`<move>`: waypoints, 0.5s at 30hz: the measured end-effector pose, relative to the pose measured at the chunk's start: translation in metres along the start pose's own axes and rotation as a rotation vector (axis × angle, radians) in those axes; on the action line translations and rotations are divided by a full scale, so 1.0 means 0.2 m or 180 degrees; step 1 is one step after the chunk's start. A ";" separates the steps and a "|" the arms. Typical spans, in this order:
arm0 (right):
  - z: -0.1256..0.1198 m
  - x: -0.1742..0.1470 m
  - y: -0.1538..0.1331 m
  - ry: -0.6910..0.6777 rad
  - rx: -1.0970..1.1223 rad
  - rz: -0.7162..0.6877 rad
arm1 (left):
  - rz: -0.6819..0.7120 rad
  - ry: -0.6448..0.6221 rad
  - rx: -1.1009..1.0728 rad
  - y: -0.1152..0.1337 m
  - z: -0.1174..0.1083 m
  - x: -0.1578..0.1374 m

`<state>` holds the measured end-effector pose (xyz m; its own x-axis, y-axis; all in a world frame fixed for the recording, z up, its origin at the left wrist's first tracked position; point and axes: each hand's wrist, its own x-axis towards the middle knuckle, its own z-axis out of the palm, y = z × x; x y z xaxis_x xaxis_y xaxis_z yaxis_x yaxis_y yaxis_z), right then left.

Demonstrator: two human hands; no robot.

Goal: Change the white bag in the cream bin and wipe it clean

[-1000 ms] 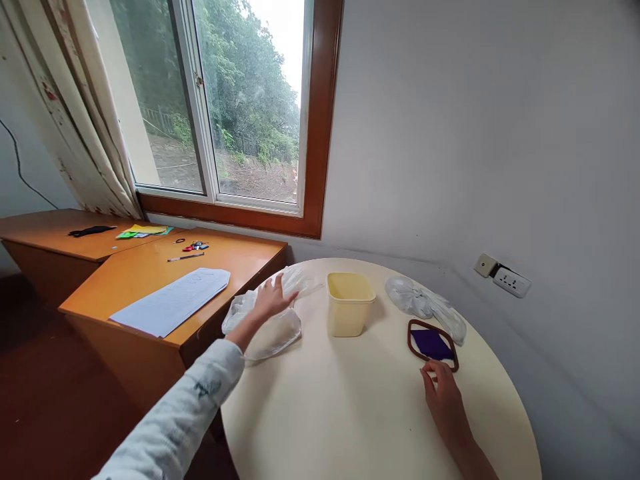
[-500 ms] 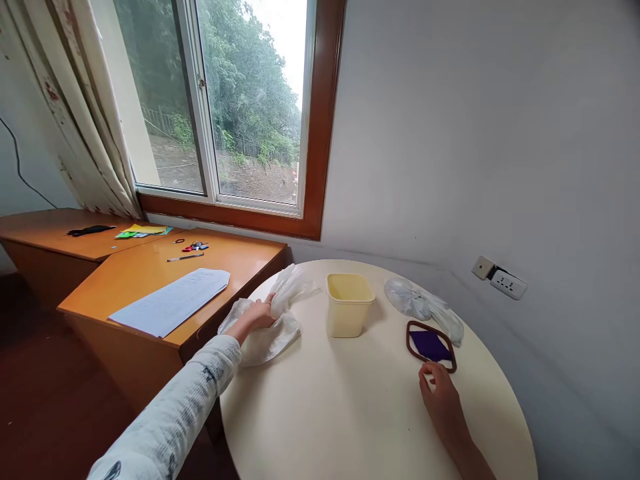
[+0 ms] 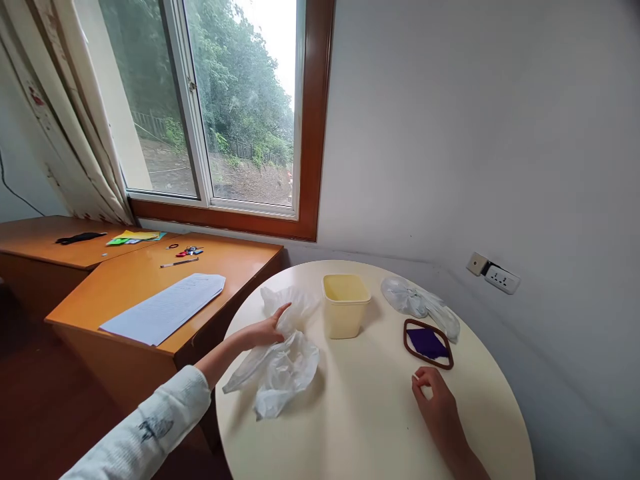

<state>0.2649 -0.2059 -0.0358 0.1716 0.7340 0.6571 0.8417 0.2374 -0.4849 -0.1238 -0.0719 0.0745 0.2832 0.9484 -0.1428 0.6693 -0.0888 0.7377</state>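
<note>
Left hand: my left hand (image 3: 267, 329) grips the crumpled clear plastic bag (image 3: 280, 363), fingers closed on its upper edge, at the left side of the round table (image 3: 360, 427).
Right hand: my right hand (image 3: 434, 403) rests on the table, fingers loosely curled, holding nothing, just short of the brown-rimmed lid (image 3: 428, 343).
Between them: a yellow tub (image 3: 346, 305) stands upright, open.
Behind lid: a second clear bag (image 3: 419, 303).

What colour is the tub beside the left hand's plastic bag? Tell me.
The tub is pale yellow, clearest in the head view.
</note>
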 end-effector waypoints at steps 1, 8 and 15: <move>0.00 0.00 -0.01 -0.0046 0.0016 -0.0010 | 0.0026 -0.0242 -0.0201 0.02 0.00 -0.04; 0.06 -0.04 -0.18 -0.0519 0.0266 -0.0481 | -0.0019 -0.1611 -0.1814 0.18 0.01 -0.21; 0.09 0.01 -0.45 -0.0624 0.0595 -0.0721 | -0.0408 -0.1927 -0.2400 0.32 0.03 -0.26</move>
<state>0.1807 -0.2145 -0.0026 -0.1256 0.7532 0.6457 0.7359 0.5072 -0.4485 -0.0916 -0.1295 0.1248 0.6849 0.6016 -0.4110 0.1642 0.4221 0.8916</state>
